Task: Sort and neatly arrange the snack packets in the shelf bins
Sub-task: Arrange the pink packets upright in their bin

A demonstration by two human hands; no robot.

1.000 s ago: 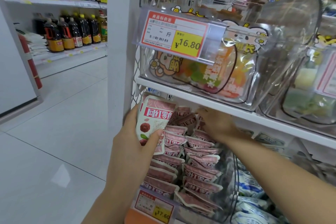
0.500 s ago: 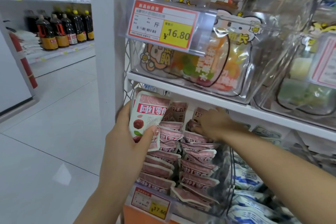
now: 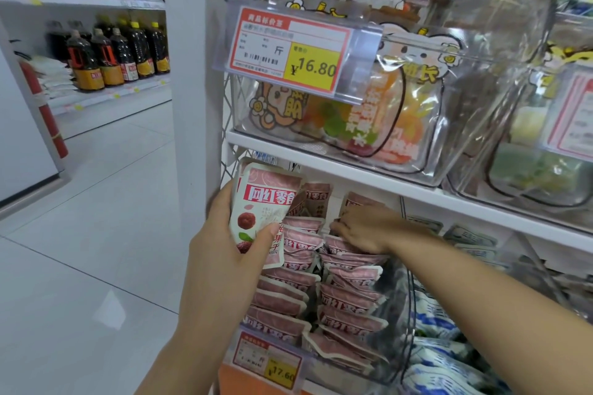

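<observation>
Left hand (image 3: 224,253) grips a pink snack packet (image 3: 261,208) upright, long axis vertical, over the left row's far end in the clear bin (image 3: 402,314). Right hand (image 3: 362,228) has its fingers curled down among the right-row packets (image 3: 349,298); grasp unclear. The left row sits nearest the held packet.

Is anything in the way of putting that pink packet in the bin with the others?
Nothing visible blocks it. The left hand holds the packet over the left row in the bin; the right hand touches the right row, off to the side.
</observation>
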